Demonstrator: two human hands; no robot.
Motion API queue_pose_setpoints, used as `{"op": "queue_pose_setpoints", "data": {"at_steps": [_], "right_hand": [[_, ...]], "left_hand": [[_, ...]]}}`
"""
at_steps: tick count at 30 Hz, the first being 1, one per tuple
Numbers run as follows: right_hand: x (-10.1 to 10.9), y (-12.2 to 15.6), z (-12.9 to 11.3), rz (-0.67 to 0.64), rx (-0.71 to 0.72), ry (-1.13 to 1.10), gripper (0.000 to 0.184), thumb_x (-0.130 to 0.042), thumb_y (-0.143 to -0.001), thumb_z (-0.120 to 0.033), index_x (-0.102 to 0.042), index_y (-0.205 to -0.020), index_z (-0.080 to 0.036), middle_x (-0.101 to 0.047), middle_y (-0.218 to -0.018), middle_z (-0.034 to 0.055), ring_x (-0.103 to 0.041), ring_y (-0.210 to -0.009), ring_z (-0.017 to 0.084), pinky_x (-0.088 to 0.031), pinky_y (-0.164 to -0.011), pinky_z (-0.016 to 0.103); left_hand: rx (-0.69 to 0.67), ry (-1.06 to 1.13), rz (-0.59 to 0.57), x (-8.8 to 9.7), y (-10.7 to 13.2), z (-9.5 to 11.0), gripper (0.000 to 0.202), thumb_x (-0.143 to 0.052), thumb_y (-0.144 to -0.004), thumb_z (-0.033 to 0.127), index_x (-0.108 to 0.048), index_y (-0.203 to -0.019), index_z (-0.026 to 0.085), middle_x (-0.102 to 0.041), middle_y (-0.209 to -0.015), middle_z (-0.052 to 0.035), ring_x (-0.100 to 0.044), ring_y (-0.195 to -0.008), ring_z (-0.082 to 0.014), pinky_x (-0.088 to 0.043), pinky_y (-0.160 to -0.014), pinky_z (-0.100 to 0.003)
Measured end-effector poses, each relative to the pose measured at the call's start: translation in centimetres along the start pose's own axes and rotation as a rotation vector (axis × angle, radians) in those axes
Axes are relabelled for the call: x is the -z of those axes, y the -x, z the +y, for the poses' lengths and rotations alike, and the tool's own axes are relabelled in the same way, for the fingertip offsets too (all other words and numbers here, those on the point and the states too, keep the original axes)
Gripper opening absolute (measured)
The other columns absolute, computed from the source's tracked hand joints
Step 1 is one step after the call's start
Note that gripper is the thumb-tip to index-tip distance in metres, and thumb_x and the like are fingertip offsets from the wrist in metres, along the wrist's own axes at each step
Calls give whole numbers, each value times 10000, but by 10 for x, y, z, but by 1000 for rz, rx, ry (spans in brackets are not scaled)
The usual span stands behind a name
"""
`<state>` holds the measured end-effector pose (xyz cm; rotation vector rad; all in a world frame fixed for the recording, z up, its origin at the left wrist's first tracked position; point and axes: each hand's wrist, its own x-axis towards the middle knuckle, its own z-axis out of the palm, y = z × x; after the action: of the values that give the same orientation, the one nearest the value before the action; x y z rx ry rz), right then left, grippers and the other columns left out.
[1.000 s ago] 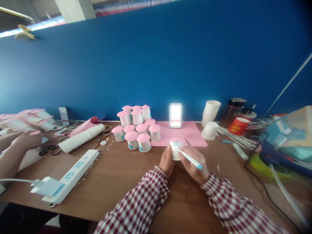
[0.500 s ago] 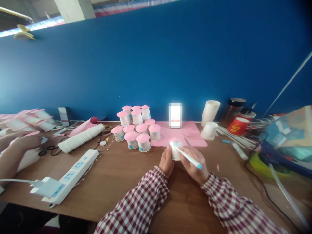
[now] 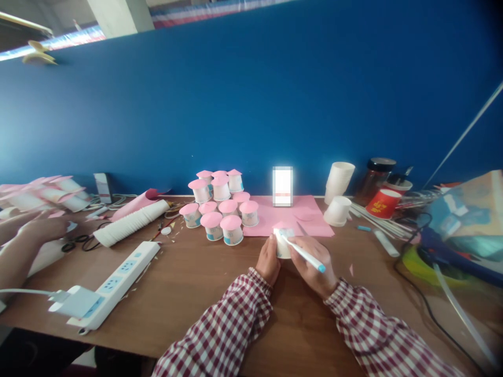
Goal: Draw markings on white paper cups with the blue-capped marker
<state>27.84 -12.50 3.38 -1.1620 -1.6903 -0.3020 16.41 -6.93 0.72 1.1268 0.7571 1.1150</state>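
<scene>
In the middle of the table, my left hand (image 3: 268, 261) is closed around the left side of a white paper cup (image 3: 282, 248). My right hand (image 3: 315, 264) grips a white marker with a light blue end (image 3: 312, 259), its tip against the cup's side. The tip itself is too small to make out. A pink paper sheet (image 3: 267, 217) lies just behind the cup, with a pink disc (image 3: 304, 214) on it. Left of the sheet stand several paper cups with pink cone tops (image 3: 231, 229).
Upside-down white cups (image 3: 338, 210) stand at right, near a red cup (image 3: 384, 203), a dark-lidded jar (image 3: 379, 178) and a marker cap (image 3: 363, 228). Leftward lie a row of nested cups (image 3: 131, 222) and a power strip (image 3: 118, 283). A co-worker's hands (image 3: 45, 229) are at far left.
My hands, the cup and the marker look almost unmoved. At far left, the co-worker's hand has shifted slightly.
</scene>
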Motion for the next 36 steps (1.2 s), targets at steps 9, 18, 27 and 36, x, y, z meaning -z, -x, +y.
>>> {"op": "queue_pose_setpoints", "data": {"at_steps": [9, 18, 27, 36], "right_hand": [[0, 0, 1, -2, 7, -4, 148, -536, -829, -147, -592, -966, -152, -659, -863, 84, -616, -816, 192, -520, -747, 351], [0, 0, 0, 6, 12, 9, 140, -511, -845, -178, -591, -958, -158, -662, -862, 86, -624, -809, 194, -524, -739, 352], [2, -1, 1, 7, 2, 14, 137, -494, -853, -203, -588, -946, -165, -659, -846, 82, -627, -792, 191, -523, -725, 344], [3, -1, 1, 15, 4, 42, 128, -483, -855, -219, -585, -918, -173, -655, -814, 75, -624, -757, 187, -515, -698, 332]], "left_hand": [[56, 73, -15, -8, 4, 13, 470, -374, -879, 455, -589, -1059, 78, -646, -1064, -151, -595, -956, -232, -466, -842, -328], [3, -31, 15, -3, 4, 15, 406, -416, -869, 405, -621, -1030, 94, -641, -1069, -153, -579, -990, -246, -423, -920, -357], [1, -76, 25, -2, 3, 14, 386, -444, -853, 423, -627, -1006, 119, -637, -1085, -131, -558, -1034, -241, -396, -953, -354], [1, -11, -38, -4, 3, 9, 493, -405, -850, 518, -612, -1009, 101, -668, -931, -119, -577, -962, -232, -434, -872, -334]]}}
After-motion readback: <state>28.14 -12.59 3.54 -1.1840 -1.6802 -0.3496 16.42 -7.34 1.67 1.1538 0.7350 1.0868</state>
